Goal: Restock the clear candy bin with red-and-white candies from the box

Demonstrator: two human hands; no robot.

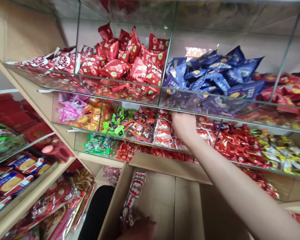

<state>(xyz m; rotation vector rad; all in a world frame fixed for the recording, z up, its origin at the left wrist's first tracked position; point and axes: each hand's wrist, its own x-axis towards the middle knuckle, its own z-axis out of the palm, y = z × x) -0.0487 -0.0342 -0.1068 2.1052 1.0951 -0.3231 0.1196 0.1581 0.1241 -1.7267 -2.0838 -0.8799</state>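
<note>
My right hand [183, 125] reaches into the middle shelf's compartment of red-and-white wrapped candies [163, 133]. Its fingers are hidden beneath the upper shelf's glass front, so whatever they touch does not show. Down in an open cardboard box [162, 163] is my left hand [142, 228], dark and smeared by motion at the bottom of the view. Just beside it, a row of similar red-and-white wrapped candies [136, 186] lies along the box's left wall. I cannot make out whether the left fingers grip any of them.
Overhead, a glass-fronted shelf [125, 90] bears red packets [117, 68] and blue packets [210, 75]. Green-wrapped candies [115, 123] lie left of my right hand, red-wrapped candies [240, 143] to its right. A wooden divider [52, 128] slants along the left. A black-clad leg [97, 210] flanks the box.
</note>
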